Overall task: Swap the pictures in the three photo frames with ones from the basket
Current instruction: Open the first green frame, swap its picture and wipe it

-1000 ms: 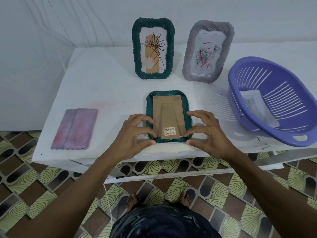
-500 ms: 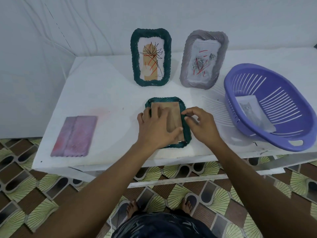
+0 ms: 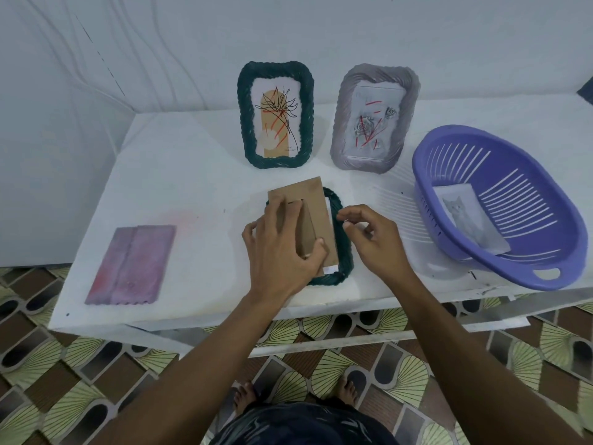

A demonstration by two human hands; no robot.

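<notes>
A dark green frame (image 3: 340, 252) lies face down near the table's front edge. Its brown cardboard backing (image 3: 316, 203) is lifted and skewed to the left, off the frame. My left hand (image 3: 279, 248) grips the backing by its fold-out stand. My right hand (image 3: 369, 239) hovers at the frame's right rim with fingers curled, holding nothing I can see. A second green frame (image 3: 275, 115) with a flower drawing and a grey frame (image 3: 373, 118) with a rose drawing stand upright at the back. The purple basket (image 3: 500, 268) on the right holds a cat picture (image 3: 465, 216).
A pink-purple flat piece (image 3: 131, 264) lies at the table's (image 3: 179, 175) front left. The wall runs close behind the standing frames. The basket overhangs the table's front right edge. Patterned tiled floor and my bare feet show below.
The backing board has come out of the face-down green frame, lifted and shifted up-left by my left hand. My right hand drew back to the frame's right rim.
</notes>
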